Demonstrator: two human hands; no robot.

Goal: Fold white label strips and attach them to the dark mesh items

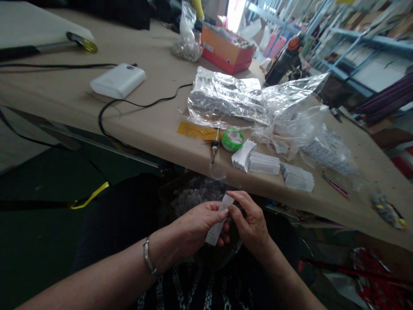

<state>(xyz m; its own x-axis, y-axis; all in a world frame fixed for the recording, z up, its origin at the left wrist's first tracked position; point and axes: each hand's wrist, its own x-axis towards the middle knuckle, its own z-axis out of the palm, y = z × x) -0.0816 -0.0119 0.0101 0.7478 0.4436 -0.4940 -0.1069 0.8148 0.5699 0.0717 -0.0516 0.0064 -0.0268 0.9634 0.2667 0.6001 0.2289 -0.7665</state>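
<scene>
A narrow white printed label (213,231) is pinched in my left hand (201,219), thumb on top and fingers curled beneath. My right hand (250,219) is closed at the label's upper end, thumb and fingertip pressing its edge. Both hands are over my lap, just below the table edge. Under them sits a box holding many small translucent pieces (196,193). On the table just beyond are stacks of white printed labels (263,163), a green tape roll (232,138) and a pen-like tool (215,146) with a fine tip.
Clear plastic bags (290,125) and a silvery plastic-wrapped pack (226,97) lie on the table (155,125). Farther back are an orange box (227,47) and a white power bank (118,80) near a black cable. Pink tweezers (336,186) lie at right.
</scene>
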